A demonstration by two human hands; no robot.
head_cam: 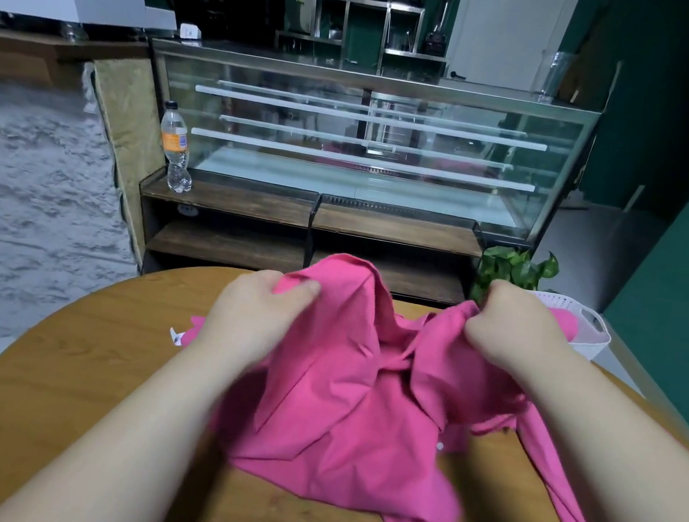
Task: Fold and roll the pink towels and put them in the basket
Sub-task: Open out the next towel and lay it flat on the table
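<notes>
Round wooden table [70, 376] fills the near view, and a crumpled pink towel [355, 419] lies heaped across its middle in loose creases, with one strip trailing toward the near right edge. The left hand [255, 310] pinches a raised fold at the heap's far left, thumb on top of the cloth. The right hand [512, 326] grips a bunched fold at the far right, fingers curled under. A white basket [590, 338] by the far right edge holds something pink. Behind stand a glass case [365, 138], a bottle [176, 146] and a plant [511, 268].
</notes>
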